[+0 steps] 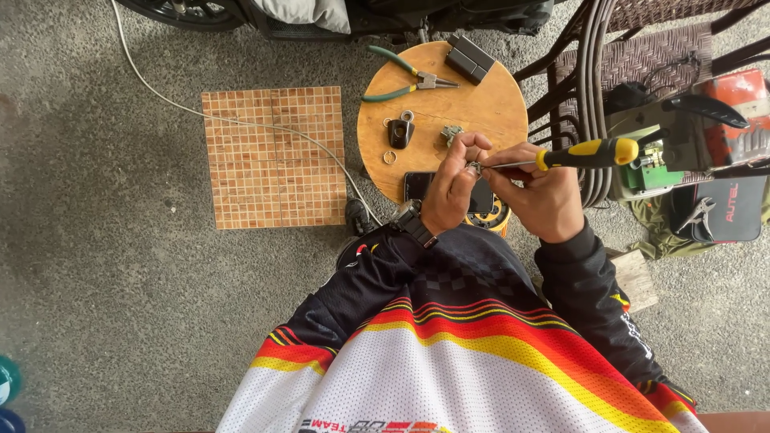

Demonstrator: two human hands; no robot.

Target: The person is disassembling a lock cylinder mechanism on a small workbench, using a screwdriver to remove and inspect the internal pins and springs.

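My left hand [451,186] pinches a small metal part [473,167] between thumb and fingers, just above the near edge of a round wooden stool [473,104]. My right hand [539,192] grips a screwdriver [589,152] with a yellow and black handle. Its thin shaft points left and its tip meets the small part. A black wristwatch sits on my left wrist. On the stool lie a black key fob [400,132], a small metal ring [390,157], a small metal piece [450,133], green-handled pliers [401,76] and a dark flat block [470,58].
A dark phone [417,186] lies at the stool's near edge. A tiled brown board [273,156] lies on the concrete floor to the left, crossed by a grey cable [241,122]. A wicker chair [634,56] and a green-and-black machine [666,144] stand to the right.
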